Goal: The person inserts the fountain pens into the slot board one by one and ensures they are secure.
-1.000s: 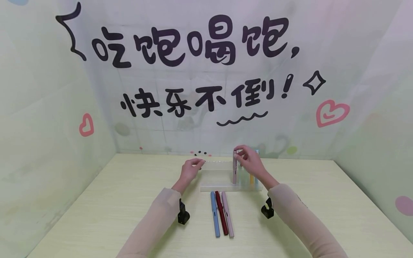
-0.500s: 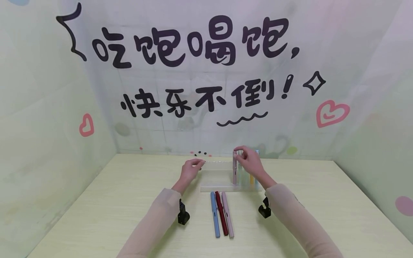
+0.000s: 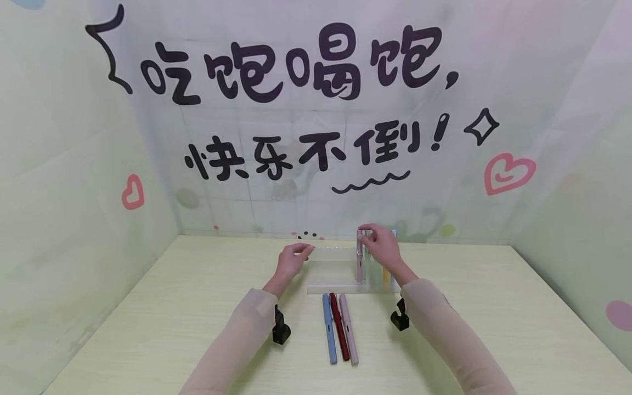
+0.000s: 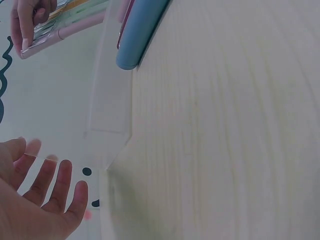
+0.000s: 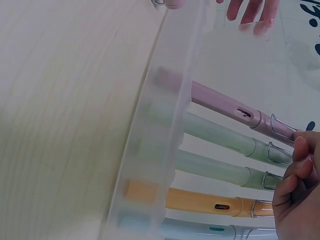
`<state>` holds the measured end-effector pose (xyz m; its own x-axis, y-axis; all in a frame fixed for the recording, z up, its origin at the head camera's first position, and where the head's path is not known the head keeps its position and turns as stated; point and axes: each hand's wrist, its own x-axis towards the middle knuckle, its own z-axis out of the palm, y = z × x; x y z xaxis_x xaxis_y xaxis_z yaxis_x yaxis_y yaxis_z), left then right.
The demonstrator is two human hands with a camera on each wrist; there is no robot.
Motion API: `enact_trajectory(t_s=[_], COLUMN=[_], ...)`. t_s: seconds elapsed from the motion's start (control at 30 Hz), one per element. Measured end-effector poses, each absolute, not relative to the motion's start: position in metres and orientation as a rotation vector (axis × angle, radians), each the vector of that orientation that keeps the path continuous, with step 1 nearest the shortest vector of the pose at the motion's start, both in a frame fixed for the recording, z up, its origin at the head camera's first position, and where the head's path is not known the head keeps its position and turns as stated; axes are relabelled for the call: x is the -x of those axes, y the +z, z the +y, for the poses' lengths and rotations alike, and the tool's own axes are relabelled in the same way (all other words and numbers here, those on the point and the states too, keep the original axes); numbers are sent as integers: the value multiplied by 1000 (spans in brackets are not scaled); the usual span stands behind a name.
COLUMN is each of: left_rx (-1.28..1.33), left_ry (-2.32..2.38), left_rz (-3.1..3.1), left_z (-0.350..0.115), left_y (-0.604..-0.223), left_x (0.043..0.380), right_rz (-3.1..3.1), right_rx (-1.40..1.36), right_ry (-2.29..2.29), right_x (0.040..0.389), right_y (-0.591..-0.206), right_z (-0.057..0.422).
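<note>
A clear pen rack [image 3: 331,288] stands near the back of the table. My left hand [image 3: 290,260] pinches its upper left edge; in the left wrist view the thumb lies in front of the clear panel and fingertips show behind it. With my right hand [image 3: 385,248] I pinch the cap end of a mauve pen [image 5: 220,102], upright in the rack, its lower end behind the frosted front ledge. Beside it stand two pale green pens [image 5: 215,167], an orange pen [image 5: 200,200] and a light blue pen [image 5: 195,229], partly hidden by that hand in the head view.
In front of the rack a blue pen [image 3: 329,329], a dark red pen [image 3: 339,326] and a light purple pen [image 3: 348,329] lie side by side on the pale wooden table [image 3: 197,307]. A printed backdrop [image 3: 276,203] rises right behind the rack.
My right wrist and forearm have shifted slightly left, while the fingers stay at the mauve pen's top. The left hand, the rack and the lying pens have not visibly moved.
</note>
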<state>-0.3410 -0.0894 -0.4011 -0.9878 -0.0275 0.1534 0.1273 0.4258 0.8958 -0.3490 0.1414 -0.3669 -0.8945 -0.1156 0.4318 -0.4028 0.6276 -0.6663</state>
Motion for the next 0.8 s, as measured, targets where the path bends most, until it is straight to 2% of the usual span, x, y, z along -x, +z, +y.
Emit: enact_trajectory(t_s=[0.8], left_rx=[91], left_ry=[-1614], left_rz=[-2517], left_z=[-90], left_y=[-402], left_x=[342], right_rz=[-2536], right_rx=[-380], right_ry=[1184], right_x=[348], right_y=[-365], right_z=[142])
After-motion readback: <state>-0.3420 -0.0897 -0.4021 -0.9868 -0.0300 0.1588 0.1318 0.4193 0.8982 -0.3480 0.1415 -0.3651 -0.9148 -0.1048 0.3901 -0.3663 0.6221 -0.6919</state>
